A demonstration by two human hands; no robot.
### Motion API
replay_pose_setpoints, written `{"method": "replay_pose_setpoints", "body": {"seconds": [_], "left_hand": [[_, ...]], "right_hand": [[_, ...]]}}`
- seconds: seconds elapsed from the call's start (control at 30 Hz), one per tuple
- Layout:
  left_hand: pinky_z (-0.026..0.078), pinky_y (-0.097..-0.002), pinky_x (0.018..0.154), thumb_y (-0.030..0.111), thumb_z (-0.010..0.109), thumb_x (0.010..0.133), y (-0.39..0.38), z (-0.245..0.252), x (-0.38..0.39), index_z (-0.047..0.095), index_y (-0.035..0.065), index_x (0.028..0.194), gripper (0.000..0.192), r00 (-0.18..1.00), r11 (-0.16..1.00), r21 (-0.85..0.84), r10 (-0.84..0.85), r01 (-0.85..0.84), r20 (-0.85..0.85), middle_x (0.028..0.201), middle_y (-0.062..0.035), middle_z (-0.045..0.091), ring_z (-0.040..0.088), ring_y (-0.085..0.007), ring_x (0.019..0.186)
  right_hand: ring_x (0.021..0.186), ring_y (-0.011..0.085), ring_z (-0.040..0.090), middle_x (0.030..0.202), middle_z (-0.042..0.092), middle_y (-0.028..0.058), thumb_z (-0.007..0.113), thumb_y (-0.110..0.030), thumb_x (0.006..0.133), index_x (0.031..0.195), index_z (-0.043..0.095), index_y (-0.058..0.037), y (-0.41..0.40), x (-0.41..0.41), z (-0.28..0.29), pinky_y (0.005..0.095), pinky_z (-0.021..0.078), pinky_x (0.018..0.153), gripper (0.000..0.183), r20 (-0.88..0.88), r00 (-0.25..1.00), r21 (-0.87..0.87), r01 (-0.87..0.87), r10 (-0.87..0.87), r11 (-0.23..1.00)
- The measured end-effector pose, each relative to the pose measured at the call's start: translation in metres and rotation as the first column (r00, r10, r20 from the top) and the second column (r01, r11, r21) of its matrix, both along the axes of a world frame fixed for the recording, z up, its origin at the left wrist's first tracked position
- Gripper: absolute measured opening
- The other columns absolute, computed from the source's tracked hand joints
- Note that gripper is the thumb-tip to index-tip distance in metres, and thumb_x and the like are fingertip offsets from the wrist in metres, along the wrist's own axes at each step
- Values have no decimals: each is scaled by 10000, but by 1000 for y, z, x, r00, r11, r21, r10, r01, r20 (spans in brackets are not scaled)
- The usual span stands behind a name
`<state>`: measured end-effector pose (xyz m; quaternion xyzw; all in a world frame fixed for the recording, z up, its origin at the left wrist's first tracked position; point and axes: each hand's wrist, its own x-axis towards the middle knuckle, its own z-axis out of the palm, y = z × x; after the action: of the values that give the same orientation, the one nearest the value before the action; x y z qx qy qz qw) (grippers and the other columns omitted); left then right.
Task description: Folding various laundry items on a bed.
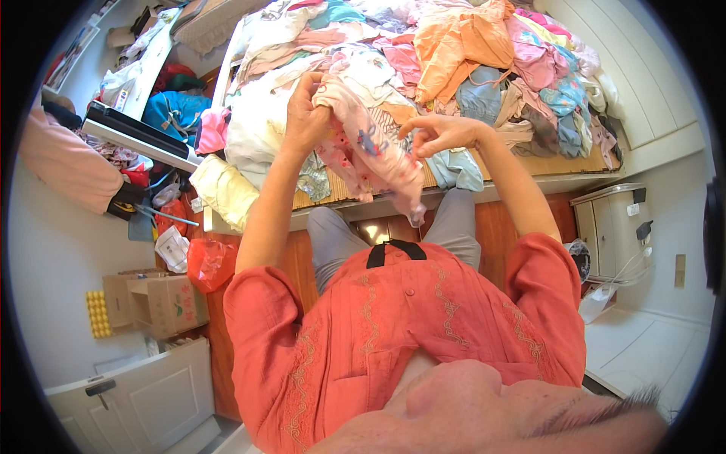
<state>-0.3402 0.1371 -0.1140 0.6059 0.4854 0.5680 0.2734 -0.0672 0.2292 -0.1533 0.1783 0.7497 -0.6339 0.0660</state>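
Note:
Up in my left hand (309,116) is one end of a pale pink garment (371,139) with a blue printed figure. The rest of it hangs down over the front edge of the bed, towards my knees. Another pink piece with red spots (340,156) hangs beside or behind it; I cannot tell whether the two are joined. My right hand (451,135) is at the garment's right side, fingers bent and apart, seemingly gripping nothing. Beyond both hands spreads a large heap of clothes (363,68), among them an orange garment (468,42) and blue denim-like cloth (479,93).
The heap lies on a bed with a bamboo mat (533,167). Pale yellow cloth (224,190) drapes over its left corner. To the left are a red plastic bag (210,264), a cardboard box (176,306) and a white door (153,386). A small cabinet (604,232) with cables stands right.

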Motion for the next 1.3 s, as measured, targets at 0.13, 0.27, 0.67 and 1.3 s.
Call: {"method": "replay_pose_setpoints", "body": {"seconds": [0.13, 0.27, 0.67, 1.3], "left_hand": [[464, -232, 674, -31, 489, 813, -2, -1, 12, 538, 34, 1036, 237, 1000, 1000, 6, -21, 21, 7, 882, -64, 619, 567, -100, 777], [468, -250, 722, -27, 489, 811, -3, -5, 5, 551, 35, 1022, 228, 993, 995, 98, -21, 33, -120, 890, -53, 620, 568, -112, 802], [474, -288, 720, 28, 572, 802, -11, -10, -5, 571, 23, 945, 143, 981, 1000, 10, -27, 30, -194, 818, -78, 619, 582, -154, 770], [467, -205, 743, 193, 636, 878, -16, -19, -10, 636, 13, 1020, 230, 873, 741, -480, -311, 470, 374, 918, -19, 656, 588, -51, 824]], "right_hand": [[1049, 171, 563, 1141, 582, 119, 661, -250, 849, 1330, 426, -32, -19, -34, -16, 303, 456, 902, 579, -238, 951, 254, 255, -195, 933], [956, 139, 588, 1022, 600, 83, 629, -221, 881, 1271, 483, -20, -38, -63, -9, 269, 472, 845, 462, -445, 861, 123, 330, -246, 936], [912, 102, 560, 926, 606, 21, 624, -156, 875, 1096, 598, 12, -45, -83, -10, 245, 458, 788, 279, -620, 707, 44, 465, -340, 884], [688, 13, 449, 764, 508, -63, 604, -218, 908, 980, 595, -28, -19, -65, -2, 183, 356, 573, 204, -516, 792, 84, 426, -326, 901]]}}
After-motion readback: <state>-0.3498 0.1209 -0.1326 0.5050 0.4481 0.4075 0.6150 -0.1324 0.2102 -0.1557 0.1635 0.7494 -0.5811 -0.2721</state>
